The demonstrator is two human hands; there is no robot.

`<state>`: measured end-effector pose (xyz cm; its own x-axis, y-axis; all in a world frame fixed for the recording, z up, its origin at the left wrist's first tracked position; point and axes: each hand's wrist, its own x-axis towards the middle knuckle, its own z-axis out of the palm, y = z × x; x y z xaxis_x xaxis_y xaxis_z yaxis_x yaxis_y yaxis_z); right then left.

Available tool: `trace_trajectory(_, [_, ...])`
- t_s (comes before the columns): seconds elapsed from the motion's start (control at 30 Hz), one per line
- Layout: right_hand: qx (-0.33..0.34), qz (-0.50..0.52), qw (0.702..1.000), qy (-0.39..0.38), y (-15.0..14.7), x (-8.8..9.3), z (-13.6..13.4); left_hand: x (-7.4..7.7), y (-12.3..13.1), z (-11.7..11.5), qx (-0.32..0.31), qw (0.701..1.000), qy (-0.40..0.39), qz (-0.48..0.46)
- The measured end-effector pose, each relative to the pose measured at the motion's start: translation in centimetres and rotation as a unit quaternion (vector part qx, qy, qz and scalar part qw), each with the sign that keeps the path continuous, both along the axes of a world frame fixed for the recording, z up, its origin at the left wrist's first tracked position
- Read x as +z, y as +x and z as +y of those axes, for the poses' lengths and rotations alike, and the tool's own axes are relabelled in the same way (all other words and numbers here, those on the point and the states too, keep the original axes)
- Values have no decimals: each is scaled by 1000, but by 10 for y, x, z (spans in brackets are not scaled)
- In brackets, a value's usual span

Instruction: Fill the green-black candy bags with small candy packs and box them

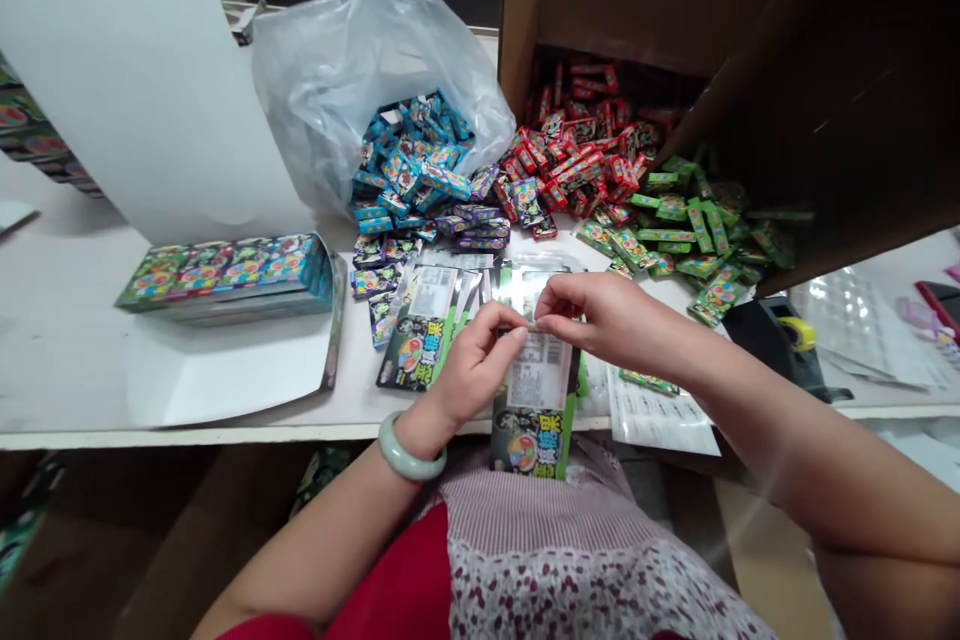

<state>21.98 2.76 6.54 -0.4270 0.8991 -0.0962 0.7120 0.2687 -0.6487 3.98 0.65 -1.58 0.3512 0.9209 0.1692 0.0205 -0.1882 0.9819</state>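
My left hand (pixel 472 365), with a pale green bangle on its wrist, pinches the top left edge of a green and black printed pouch (pixel 534 410) that hangs over the table's front edge. On the top right edge of the same pouch my right hand (pixel 600 320) is pinched shut. A white label with print shows on the pouch's face. Just behind my hands lies a fan of similar flat pouches (pixel 427 320).
Behind them are heaps of small boxes: blue ones (pixel 409 165) spilling from a clear plastic bag (pixel 337 70), red ones (pixel 577 155) and green ones (pixel 686 230) in a tipped cardboard box (pixel 825 90). A display carton (pixel 225 270) sits at left, a label sheet (pixel 660 415) at right.
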Motion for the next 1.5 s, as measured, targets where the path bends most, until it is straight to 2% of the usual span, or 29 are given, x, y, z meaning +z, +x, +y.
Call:
trace_trajectory(0.17, [-11,-40,999,24,-6,-2,-4,-4,7,-1,57,998,21,-1])
trace_trajectory(0.27, [-13,-49,998,38,-6,-1,0,-7,7,0,68,997,39,14])
trace_trajectory(0.33, [-2,-16,1000,-4,-2,-2,8,-8,5,1,65,995,68,23])
trace_trajectory(0.4, [7,52,991,-126,3,-6,19,-7,2,2,54,993,98,26])
trace_trajectory(0.47, [15,122,951,-285,8,-16,29,-6,1,3,41,991,125,33])
trace_trajectory(0.53, [30,176,889,-423,10,-31,35,-3,1,4,29,989,138,51])
trace_trajectory(0.6, [52,220,833,-506,8,-47,37,1,1,5,19,989,129,73])
trace_trajectory(0.63, [60,238,816,-523,9,-54,38,3,1,6,10,990,115,83])
trace_trajectory(0.67, [67,249,812,-524,11,-59,39,4,-1,8,5,991,98,91])
trace_trajectory(0.7, [72,243,825,-504,16,-62,40,5,-3,11,10,992,77,97])
trace_trajectory(0.73, [56,211,863,-455,25,-64,43,6,-7,14,34,993,52,101])
trace_trajectory(0.8, [-50,91,953,-285,54,-65,51,7,-18,23,137,987,-5,84])
trace_trajectory(0.83, [-130,16,975,-179,71,-65,56,6,-24,29,206,976,-38,55])
trace_trajectory(0.9, [-258,-73,962,-49,106,-68,67,4,-33,38,319,941,-104,-37])
trace_trajectory(0.93, [-299,-97,949,-19,120,-71,71,3,-36,41,348,923,-135,-88])
trace_trajectory(1.0, [-346,-125,930,3,140,-82,77,-3,-38,44,369,897,-187,-158])
trace_trajectory(1.1, [-392,-140,909,20,148,-102,81,-13,-38,44,373,882,-236,-163])
trace_trajectory(1.27, [-410,-82,908,27,150,-124,87,-34,-44,60,443,851,-205,-194])
trace_trajectory(1.4, [-420,-4,907,24,154,-132,92,-54,-40,72,428,870,-157,-188])
trace_trajectory(1.5, [-426,62,903,-3,156,-135,89,-60,-41,57,385,906,-141,-101])
